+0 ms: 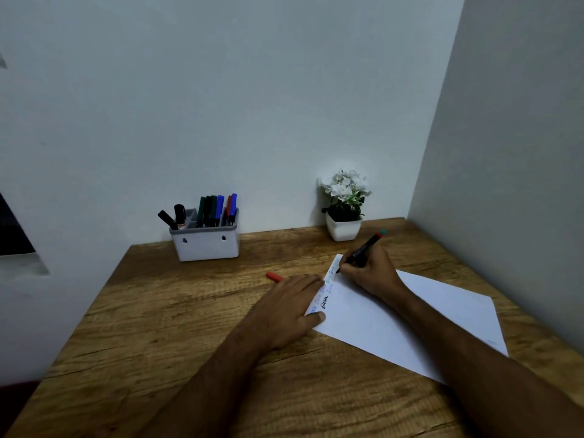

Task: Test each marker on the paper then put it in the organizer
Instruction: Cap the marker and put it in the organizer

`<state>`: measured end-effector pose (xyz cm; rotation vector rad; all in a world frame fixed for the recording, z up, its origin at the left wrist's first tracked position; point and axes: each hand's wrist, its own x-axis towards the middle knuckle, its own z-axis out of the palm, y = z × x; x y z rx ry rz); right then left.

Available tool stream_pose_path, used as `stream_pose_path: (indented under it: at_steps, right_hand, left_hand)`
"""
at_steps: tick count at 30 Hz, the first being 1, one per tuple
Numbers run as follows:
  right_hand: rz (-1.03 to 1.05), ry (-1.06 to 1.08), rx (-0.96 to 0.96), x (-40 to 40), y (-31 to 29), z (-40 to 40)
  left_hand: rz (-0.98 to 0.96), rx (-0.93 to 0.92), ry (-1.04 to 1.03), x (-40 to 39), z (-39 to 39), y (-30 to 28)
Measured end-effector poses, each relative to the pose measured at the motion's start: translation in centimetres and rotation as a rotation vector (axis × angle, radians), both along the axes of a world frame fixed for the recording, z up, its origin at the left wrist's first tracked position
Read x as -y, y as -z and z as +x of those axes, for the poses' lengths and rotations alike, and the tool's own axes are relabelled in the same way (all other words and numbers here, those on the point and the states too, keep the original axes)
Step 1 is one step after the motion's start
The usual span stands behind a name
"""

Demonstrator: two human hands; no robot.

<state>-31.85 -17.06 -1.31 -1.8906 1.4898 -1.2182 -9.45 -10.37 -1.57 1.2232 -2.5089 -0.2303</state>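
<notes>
A white sheet of paper (407, 320) lies at an angle on the wooden desk, with several small written words along its left edge. My right hand (368, 271) grips a black marker with a red end (363, 249), tip down on the paper's far left corner. My left hand (289, 308) lies flat on the desk with fingers spread, its thumb pinning the paper's left edge. A red cap (274, 276) lies on the desk just beyond my left fingers. The white organizer (207, 243) stands at the back left, holding several black, green, blue and red markers.
A small white pot with white flowers (344, 207) stands at the back right, near the wall corner. Walls close the desk (158, 358) at the back and on the right. Bare wood stretches across the front left of the desk.
</notes>
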Motion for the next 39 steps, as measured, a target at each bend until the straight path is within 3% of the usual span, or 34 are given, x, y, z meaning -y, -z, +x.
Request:
stream_pose_path:
  at_steps: [11,18,22,26,35,39]
  right_hand:
    - [0.04,0.061,0.085,-1.7,-0.2,1.3]
    - [0.071,0.09,0.124,-3.2,-0.1,2.2]
    - [0.086,0.091,0.162,-4.0,0.1,2.8]
    - [0.112,0.058,0.237,-4.4,0.1,3.3]
    - [0.166,-0.072,0.519,-5.2,-1.0,4.8]
    - [0.175,-0.113,0.557,-5.3,-1.5,5.2]
  left_hand:
    - [0.061,-0.054,-0.017,0.1,0.6,0.3]
    - [-0.04,-0.193,-0.128,0.8,1.3,0.0]
    - [-0.095,-0.166,-0.175,1.3,2.6,-0.1]
    - [-0.095,-0.123,-0.189,2.2,3.7,0.3]
    - [-0.075,-0.197,-0.352,2.3,3.4,0.1]
    - [-0.051,-0.235,-0.387,2.3,3.5,0.1]
